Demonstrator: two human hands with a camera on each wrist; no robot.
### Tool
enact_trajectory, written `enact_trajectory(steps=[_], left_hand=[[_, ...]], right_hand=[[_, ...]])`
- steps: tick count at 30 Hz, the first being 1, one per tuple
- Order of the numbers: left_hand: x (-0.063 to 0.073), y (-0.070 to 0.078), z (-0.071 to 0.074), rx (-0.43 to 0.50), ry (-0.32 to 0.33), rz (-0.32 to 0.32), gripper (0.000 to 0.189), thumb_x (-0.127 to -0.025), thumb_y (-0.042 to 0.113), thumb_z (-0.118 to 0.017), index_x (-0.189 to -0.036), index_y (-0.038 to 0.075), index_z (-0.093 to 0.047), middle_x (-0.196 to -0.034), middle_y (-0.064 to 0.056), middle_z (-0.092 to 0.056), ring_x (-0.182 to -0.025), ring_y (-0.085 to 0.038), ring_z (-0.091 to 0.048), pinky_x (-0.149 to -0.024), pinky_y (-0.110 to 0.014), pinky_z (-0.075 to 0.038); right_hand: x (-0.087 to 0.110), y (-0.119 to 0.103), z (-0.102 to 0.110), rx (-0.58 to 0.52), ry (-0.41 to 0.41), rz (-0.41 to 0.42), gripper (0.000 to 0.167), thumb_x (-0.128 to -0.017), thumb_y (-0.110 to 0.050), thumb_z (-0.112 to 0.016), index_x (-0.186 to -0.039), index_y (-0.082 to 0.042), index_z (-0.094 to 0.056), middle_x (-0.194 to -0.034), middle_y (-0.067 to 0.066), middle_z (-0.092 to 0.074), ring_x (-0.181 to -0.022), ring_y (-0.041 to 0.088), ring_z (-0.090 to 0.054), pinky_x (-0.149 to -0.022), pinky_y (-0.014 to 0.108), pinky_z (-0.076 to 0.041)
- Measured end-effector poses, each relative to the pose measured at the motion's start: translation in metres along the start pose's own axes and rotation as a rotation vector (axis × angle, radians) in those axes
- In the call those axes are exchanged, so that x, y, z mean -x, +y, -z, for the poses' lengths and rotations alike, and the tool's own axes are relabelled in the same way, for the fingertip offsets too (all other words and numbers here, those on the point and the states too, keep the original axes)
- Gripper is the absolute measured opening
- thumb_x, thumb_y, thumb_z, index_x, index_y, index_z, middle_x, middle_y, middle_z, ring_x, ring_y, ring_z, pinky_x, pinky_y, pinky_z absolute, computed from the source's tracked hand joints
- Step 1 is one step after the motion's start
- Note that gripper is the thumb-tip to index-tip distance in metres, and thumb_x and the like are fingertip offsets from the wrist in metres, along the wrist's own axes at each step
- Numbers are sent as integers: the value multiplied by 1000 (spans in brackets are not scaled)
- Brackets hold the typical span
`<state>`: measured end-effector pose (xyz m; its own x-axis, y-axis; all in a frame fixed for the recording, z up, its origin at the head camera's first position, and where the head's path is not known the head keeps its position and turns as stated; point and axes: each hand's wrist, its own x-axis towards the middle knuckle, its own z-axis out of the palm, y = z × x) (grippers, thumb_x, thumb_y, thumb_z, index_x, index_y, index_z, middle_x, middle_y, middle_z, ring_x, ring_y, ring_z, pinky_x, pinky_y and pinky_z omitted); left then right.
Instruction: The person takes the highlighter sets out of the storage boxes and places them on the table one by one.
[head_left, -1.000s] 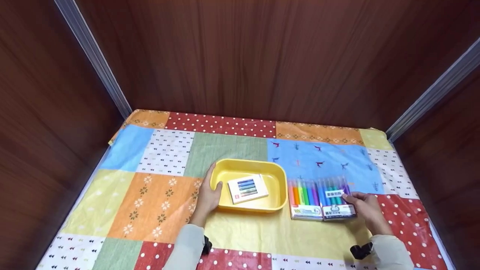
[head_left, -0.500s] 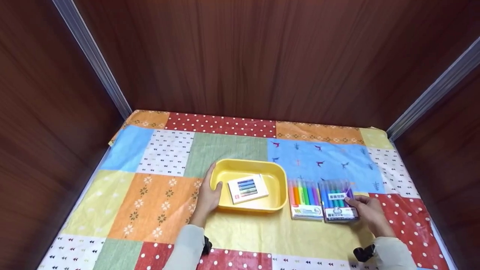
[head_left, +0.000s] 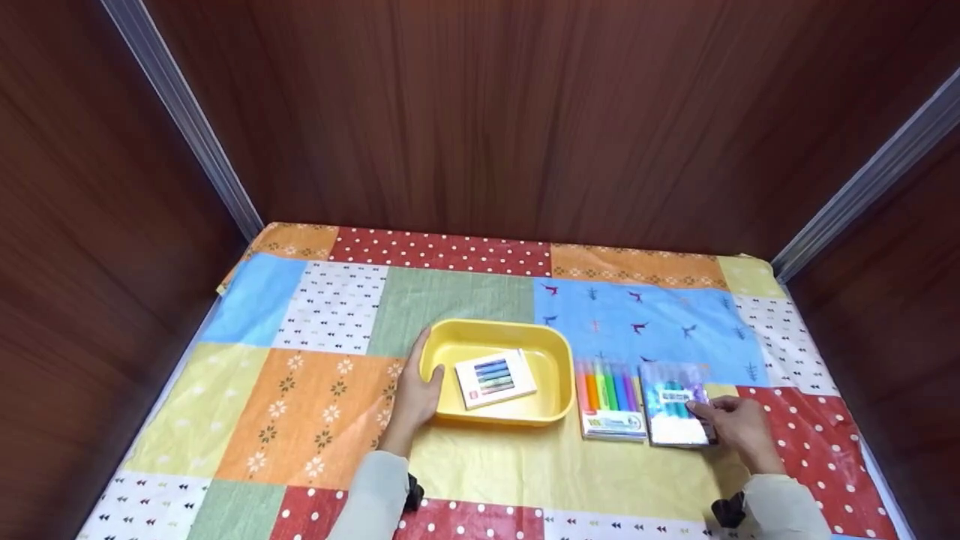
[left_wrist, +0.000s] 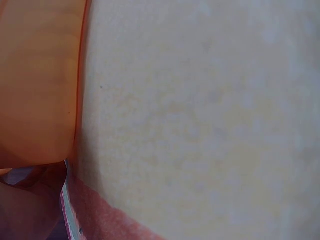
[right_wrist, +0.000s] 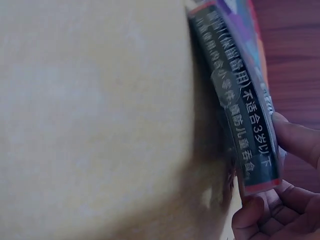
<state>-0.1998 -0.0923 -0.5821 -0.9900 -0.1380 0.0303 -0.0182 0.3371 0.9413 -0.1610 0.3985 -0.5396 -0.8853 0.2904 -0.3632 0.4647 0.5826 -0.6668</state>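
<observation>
My left hand [head_left: 418, 391] grips the left side of a yellow plastic tub [head_left: 553, 375], thumb over the rim and fingers along the outside. A white box [head_left: 495, 379] with a picture of colored sticks lies tilted inside it. At the right, my right hand [head_left: 739, 427] pinches the right edge of a clear pack of marker pens [head_left: 671, 429], whose front shines with glare. The right wrist view shows the pack's dark printed end [right_wrist: 245, 110], with thumb above and fingers beneath. Between tub and held pack lies a second pack of bright marker pens [head_left: 611, 405].
A patchwork-patterned tablecloth [head_left: 322, 420] covers the table. Dark wood panels [head_left: 480, 120] enclose the back and both sides, with metal strips [head_left: 184, 120] at the corners. Each wrist wears a small black camera mount [head_left: 727, 511].
My right hand has drawn the held pack slightly right and toward me, opening a small gap from the other pack, and its face now catches glare. The left hand and tub stay put.
</observation>
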Motion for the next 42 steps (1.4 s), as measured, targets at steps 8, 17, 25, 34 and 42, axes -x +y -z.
enact_trajectory(steps=[8,17,25,34,42], left_hand=[[0,0,-1,3,0,11,71,-97,3,-58,-159,25,-32,-164,-12,-35,-151,-40,-33,-127,-54,-24],[0,0,-1,-1,-4,4,71,-97,4,-57,-159,24,-31,-165,-11,-33,-151,-40,-32,-127,-55,-23],[1,-1,0,10,3,-27,70,-96,4,-59,-158,24,-33,-164,-11,-35,-150,-39,-34,-127,-55,-25],[1,0,1,4,2,-12,71,-96,4,-58,-159,24,-32,-165,-10,-33,-151,-40,-33,-127,-56,-24],[1,1,0,1,3,-5,71,-97,5,-58,-159,26,-31,-165,-11,-33,-150,-41,-33,-126,-56,-25]], right_hand=[[4,0,4,91,-3,-21,60,-90,-43,-70,-114,12,-65,-81,4,-67,-76,15,-56,-60,25,-48],[10,-4,3,153,54,41,46,-93,-31,-68,-108,13,-65,-91,19,-68,-80,24,-58,-59,25,-49],[18,-9,7,162,120,101,39,-93,-25,-67,-109,10,-65,-94,21,-68,-79,23,-58,-58,26,-49],[22,-26,2,183,128,136,42,-93,-32,-68,-112,6,-67,-102,20,-68,-90,26,-57,-69,24,-44],[27,-43,-9,151,127,172,45,-93,-36,-70,-114,4,-66,-108,21,-66,-91,24,-57,-68,23,-46]])
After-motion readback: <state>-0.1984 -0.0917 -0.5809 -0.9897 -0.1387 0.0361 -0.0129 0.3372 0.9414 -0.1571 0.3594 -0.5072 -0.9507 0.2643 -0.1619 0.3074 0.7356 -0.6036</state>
